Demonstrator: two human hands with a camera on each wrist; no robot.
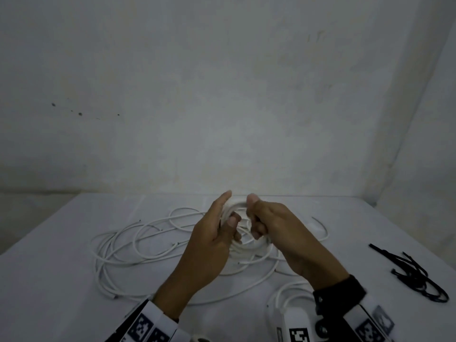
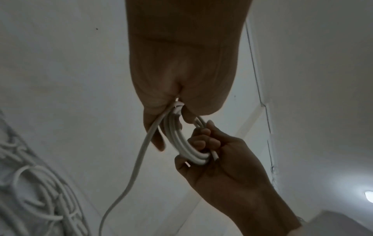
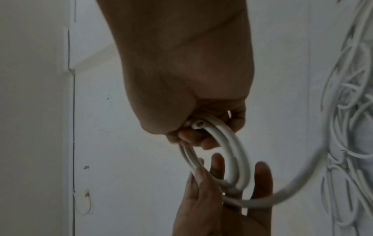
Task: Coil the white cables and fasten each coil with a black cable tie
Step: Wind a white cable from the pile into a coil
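Coiling step: right hand (image 1: 276,225) is gripping the small white cable coil (image 2: 181,143) above mid-table; left hand (image 1: 212,233), fingers extended, is steadying it. Next, probably winding in the trailing length.

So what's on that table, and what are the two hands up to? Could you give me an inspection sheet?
Surface: white table, against a wall.
Job's things: partly wound coil held between both hands; black ties in a pile at the right, unused.
Clutter: white device at the near edge.
Grippers: left hand supports the coil with fingers nearly straight; right hand grips it.
Cables: loose cables tangled on the table; one strand trails down from the coil.
Surroundings: bare wall, dim light.
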